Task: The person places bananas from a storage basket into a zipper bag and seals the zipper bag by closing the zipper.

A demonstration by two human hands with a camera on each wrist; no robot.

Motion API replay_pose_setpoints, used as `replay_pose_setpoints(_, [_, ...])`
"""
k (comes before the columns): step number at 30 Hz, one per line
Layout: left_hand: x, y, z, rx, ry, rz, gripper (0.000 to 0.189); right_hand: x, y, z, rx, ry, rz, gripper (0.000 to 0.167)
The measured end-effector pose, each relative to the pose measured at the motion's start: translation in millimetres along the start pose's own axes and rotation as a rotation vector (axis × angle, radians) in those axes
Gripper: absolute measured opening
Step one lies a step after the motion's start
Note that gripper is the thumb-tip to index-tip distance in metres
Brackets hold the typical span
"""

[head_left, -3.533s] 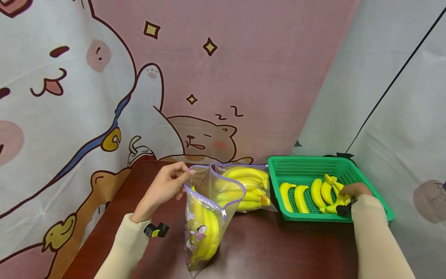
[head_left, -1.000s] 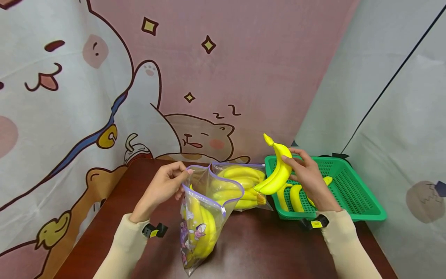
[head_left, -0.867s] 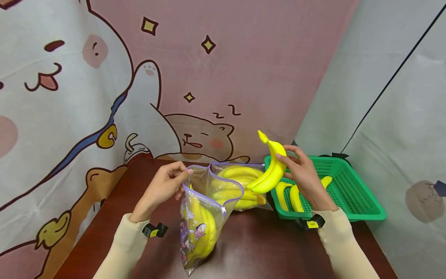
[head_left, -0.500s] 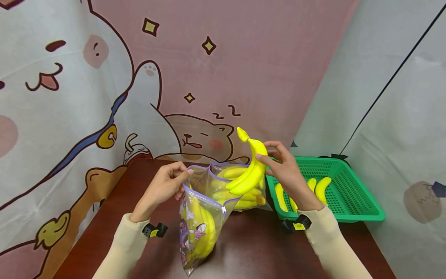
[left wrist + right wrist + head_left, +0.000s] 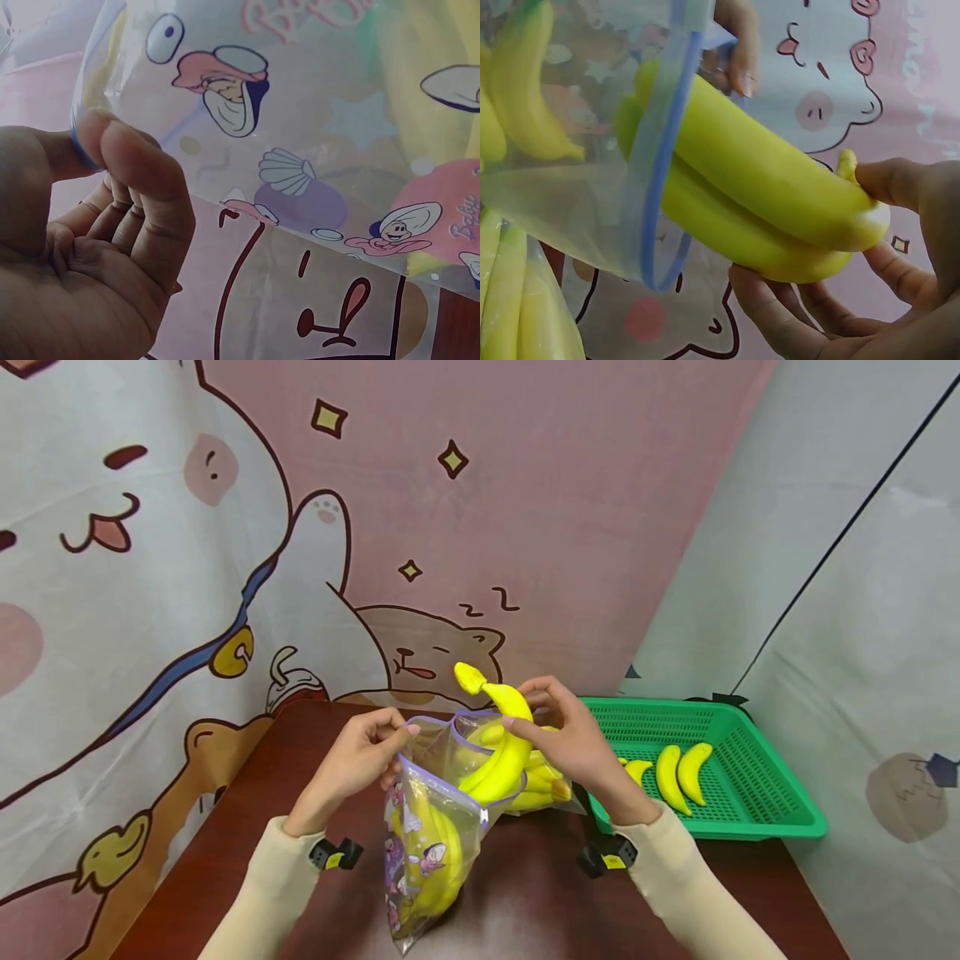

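With thumb and fingers my left hand (image 5: pixel 362 756) pinches the purple-edged rim of a clear zip bag (image 5: pixel 431 852) printed with cartoon shells, its mouth spread wide. Bananas sit inside that bag. My right hand (image 5: pixel 568 739) holds a small bunch of bananas (image 5: pixel 510 735), stem up. In the right wrist view the lower ends of the bunch (image 5: pixel 757 180) pass through the bag's mouth, thumb on one side and fingers on the other. The left wrist view shows the thumb and forefinger of the left hand (image 5: pixel 112 217) on the rim.
Behind the held bag, a second zip bag filled with bananas (image 5: pixel 540 789) lies on the dark red table (image 5: pixel 540 893). A green basket (image 5: pixel 780 777) at the right contains several loose bananas (image 5: pixel 669 779). A cartoon-printed curtain (image 5: pixel 585 527) stands along the back.
My right hand took the banana bunch from the green basket and carried it left, down into the bag's mouth. My left hand has kept hold of the rim throughout.
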State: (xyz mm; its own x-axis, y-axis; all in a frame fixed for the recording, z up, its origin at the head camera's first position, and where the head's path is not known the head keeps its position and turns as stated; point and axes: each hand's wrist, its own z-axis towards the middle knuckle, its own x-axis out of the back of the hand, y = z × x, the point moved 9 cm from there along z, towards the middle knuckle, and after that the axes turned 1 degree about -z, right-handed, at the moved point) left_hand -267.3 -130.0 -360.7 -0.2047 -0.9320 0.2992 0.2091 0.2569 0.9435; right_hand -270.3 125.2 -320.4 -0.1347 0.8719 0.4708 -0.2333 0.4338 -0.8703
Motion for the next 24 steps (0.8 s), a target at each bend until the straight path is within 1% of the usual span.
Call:
replay_pose_setpoints(3, [-1.2, 0.2, 0.8, -0.002, -0.001, -0.003, 0.035, -9.2, -1.4, -2.3, 0.002, -0.028, -0.05, 0.04])
replay_pose_setpoints(9, [-2.3, 1.0, 1.2, -0.014, 0.005, 0.001, 0.033, -25.9, -6.3, -8.0, 0.062, -0.088, -0.155, 0.038])
replay_pose_setpoints(14, [-2.9, -0.1, 1.3, -0.003, 0.016, -0.004, 0.033, -35.7, -8.4, -13.3, 0.085, -0.122, -0.233, 0.039])
replay_pose_setpoints(20, [-1.0, 0.5, 0.7, 0.003, 0.047, -0.017, 0.031, -45.3, -16.1, -20.1, 0.139, -0.133, -0.323, 0.039])
replay_pose_setpoints(24, [-2.6, 2.0, -0.1, -0.008, 0.044, -0.004, 0.032, -51.5, -22.0, -22.6, 0.154, -0.115, -0.4, 0.039])
